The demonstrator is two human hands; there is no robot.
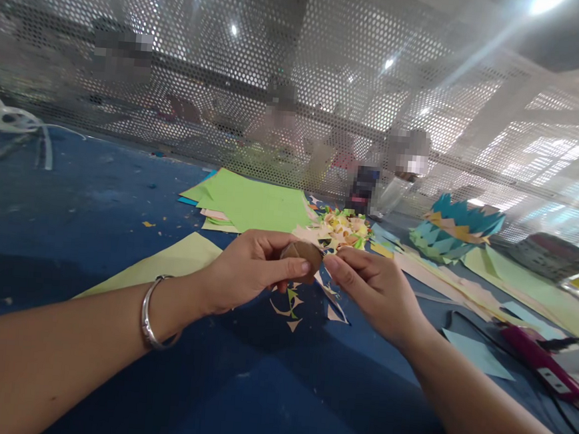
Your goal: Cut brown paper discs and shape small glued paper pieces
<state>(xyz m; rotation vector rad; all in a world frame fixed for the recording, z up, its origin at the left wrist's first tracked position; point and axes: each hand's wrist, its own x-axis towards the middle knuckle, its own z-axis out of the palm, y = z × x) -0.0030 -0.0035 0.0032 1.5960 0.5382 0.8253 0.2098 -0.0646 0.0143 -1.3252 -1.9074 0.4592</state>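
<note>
Between the thumb and fingers of my left hand point(265, 268) is a small, rounded brown piece point(303, 253) that looks like cardboard or a roll; its exact kind is unclear. My right hand point(372, 284) is pinched closed at that piece's right edge, and what its fingertips hold is too small to make out. Below the hands lie cut paper scraps point(292, 307) on the blue table point(236, 387). Just beyond them is a heap of small coloured paper clippings point(346, 228). A pale yellow sheet point(165, 267) lies partly behind my left forearm.
Green paper sheets point(255, 204) are stacked farther back. To the right stand a zigzag-edged teal paper crown point(462, 224) and long paper strips point(440, 276). A magenta power strip point(534, 350) with black cords lies at the right. A perforated metal screen point(203, 96) borders the table.
</note>
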